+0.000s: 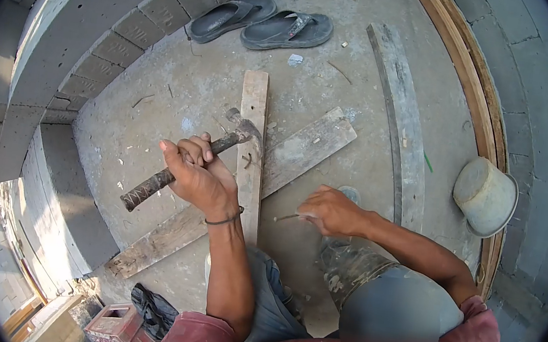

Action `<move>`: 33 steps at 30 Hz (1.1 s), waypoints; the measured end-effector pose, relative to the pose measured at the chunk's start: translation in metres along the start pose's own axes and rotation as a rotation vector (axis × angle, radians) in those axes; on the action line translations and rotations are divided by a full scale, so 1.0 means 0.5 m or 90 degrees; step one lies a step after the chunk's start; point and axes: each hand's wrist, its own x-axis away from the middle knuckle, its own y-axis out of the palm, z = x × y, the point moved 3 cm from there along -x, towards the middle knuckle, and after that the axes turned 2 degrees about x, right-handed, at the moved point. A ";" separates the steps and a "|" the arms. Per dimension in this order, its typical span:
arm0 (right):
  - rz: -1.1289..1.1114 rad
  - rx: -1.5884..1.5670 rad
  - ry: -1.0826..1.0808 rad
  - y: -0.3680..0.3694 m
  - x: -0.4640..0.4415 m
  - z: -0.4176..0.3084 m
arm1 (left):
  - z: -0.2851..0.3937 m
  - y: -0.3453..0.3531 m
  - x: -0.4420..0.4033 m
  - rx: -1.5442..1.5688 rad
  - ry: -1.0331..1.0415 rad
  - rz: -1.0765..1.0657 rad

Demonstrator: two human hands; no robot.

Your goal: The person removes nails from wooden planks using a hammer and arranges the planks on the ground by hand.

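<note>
My left hand (200, 175) is wrapped round the handle of a claw hammer (226, 141). The hammer's head lies over a narrow wooden plank (255, 101), near a bent nail (247, 160) on that plank. This plank crosses on top of a wider, weathered board (310, 149) on the floor. To the right of the planks, my right hand (336, 210) is closed with a thin, nail-like piece (286, 218) sticking out of its fingers to the left.
Two grey sandals (288, 32) lie by the block wall (120, 50). A long board (405, 138) rests on the right, with an overturned bucket (484, 195) beyond it. At the lower left are a red box (117, 329) and a black bag (154, 311). Small debris dots the concrete floor.
</note>
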 end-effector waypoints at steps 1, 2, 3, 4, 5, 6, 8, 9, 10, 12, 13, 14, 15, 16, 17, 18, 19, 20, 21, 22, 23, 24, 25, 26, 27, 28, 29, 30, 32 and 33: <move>0.044 0.017 0.093 -0.031 0.033 0.046 | 0.015 -0.005 -0.019 0.050 -0.029 -0.016; 0.129 -0.048 0.265 -0.059 0.072 0.093 | 0.031 -0.010 -0.034 0.099 -0.057 -0.030; 0.078 0.173 0.412 -0.077 0.120 0.153 | 0.045 -0.004 -0.045 0.110 -0.047 -0.045; 0.066 0.374 0.454 -0.085 0.165 0.182 | 0.044 -0.004 -0.051 0.108 -0.042 -0.041; 0.058 0.580 0.490 -0.093 0.188 0.197 | 0.047 0.009 -0.056 0.040 0.018 -0.115; 0.056 0.578 0.487 -0.102 0.181 0.187 | 0.048 0.023 -0.058 -0.032 0.076 -0.189; 0.170 0.308 0.540 -0.130 0.158 0.159 | 0.009 0.054 -0.056 -0.107 0.124 -0.258; 0.175 0.303 0.535 -0.126 0.139 0.156 | -0.022 0.065 -0.059 -0.150 0.140 -0.289; 0.173 0.268 0.489 -0.118 0.113 0.151 | -0.053 0.073 -0.066 -0.193 0.158 -0.322; 0.179 0.225 0.448 -0.094 0.079 0.143 | -0.109 0.074 -0.082 -0.210 0.145 -0.352; 0.142 0.184 0.402 -0.077 0.065 0.141 | -0.135 0.073 -0.084 -0.224 0.126 -0.374; 0.105 0.145 0.358 -0.062 0.055 0.141 | -0.154 0.063 -0.083 -0.224 0.122 -0.386; 0.107 0.124 0.334 -0.049 0.053 0.141 | -0.166 0.046 -0.080 -0.287 0.124 -0.412; 0.114 0.118 0.344 -0.045 0.058 0.138 | -0.171 0.032 -0.076 -0.350 0.125 -0.437; 0.114 0.118 0.336 -0.044 0.062 0.131 | -0.173 0.015 -0.074 -0.407 0.129 -0.439; 0.112 0.119 0.328 -0.041 0.068 0.127 | -0.160 0.018 -0.064 -0.404 0.116 -0.432; 0.119 0.115 0.337 -0.040 0.077 0.133 | -0.160 0.018 -0.071 -0.343 0.110 -0.441; 0.130 0.132 0.367 -0.044 0.091 0.145 | -0.159 0.015 -0.081 -0.282 0.102 -0.447; 0.138 0.148 0.396 -0.049 0.106 0.156 | -0.157 0.019 -0.084 -0.244 0.077 -0.456; 0.138 0.147 0.402 -0.047 0.120 0.180 | -0.151 0.018 -0.084 -0.243 0.071 -0.459; 0.210 0.182 0.424 -0.051 0.140 0.220 | -0.147 0.022 -0.081 -0.274 0.073 -0.476; 0.283 0.222 0.448 -0.068 0.167 0.251 | -0.145 0.029 -0.074 -0.301 0.073 -0.493; 0.359 0.274 0.494 -0.097 0.196 0.269 | -0.141 0.034 -0.065 -0.333 0.060 -0.481; 0.436 0.324 0.537 -0.127 0.223 0.287 | -0.136 0.041 -0.055 -0.348 0.070 -0.464; 0.469 0.358 0.613 -0.155 0.260 0.315 | -0.138 0.042 -0.053 -0.300 0.064 -0.449; 0.501 0.388 0.687 -0.179 0.295 0.339 | -0.137 0.041 -0.055 -0.257 0.060 -0.431; 0.499 0.501 0.758 -0.202 0.311 0.342 | -0.138 0.043 -0.056 -0.258 0.063 -0.428; 0.491 0.615 0.823 -0.223 0.320 0.347 | -0.139 0.042 -0.054 -0.221 0.046 -0.390; 0.432 0.454 0.813 -0.264 0.362 0.423 | -0.140 0.043 -0.039 -0.189 0.045 -0.318; 0.373 0.299 0.807 -0.273 0.351 0.439 | -0.141 0.045 -0.027 -0.184 0.070 -0.299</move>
